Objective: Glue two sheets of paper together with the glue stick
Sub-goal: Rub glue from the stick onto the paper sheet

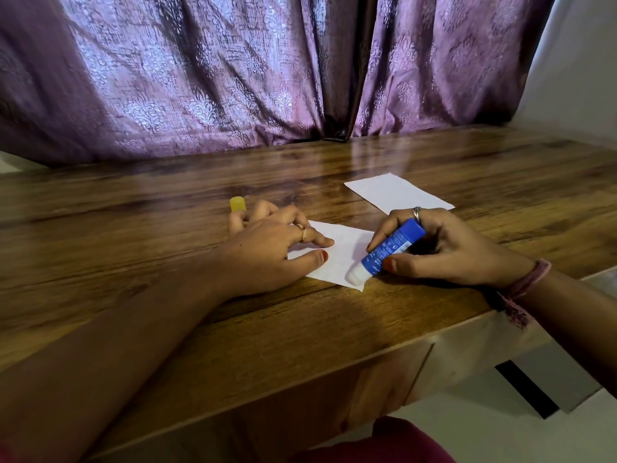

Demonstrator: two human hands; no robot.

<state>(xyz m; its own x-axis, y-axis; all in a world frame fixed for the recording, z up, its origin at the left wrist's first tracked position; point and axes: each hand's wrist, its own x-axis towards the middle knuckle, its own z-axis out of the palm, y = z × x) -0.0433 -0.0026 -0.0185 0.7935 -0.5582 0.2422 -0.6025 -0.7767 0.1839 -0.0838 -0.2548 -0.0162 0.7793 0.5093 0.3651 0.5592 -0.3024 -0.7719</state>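
White paper (337,253) pinned under your flat left hand (267,242); right hand (444,248) grips glue stick (390,252), spreading; next, fetch the sheet beyond (397,192).

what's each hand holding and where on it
The right hand grips the glue stick around its blue barrel. The left hand presses the near sheet flat.

A glossy wood-grain table (167,322) fills the near scene. Purple patterned curtains (200,78) hang along its far edge, backlit. A pale wall (581,61) stands far right.
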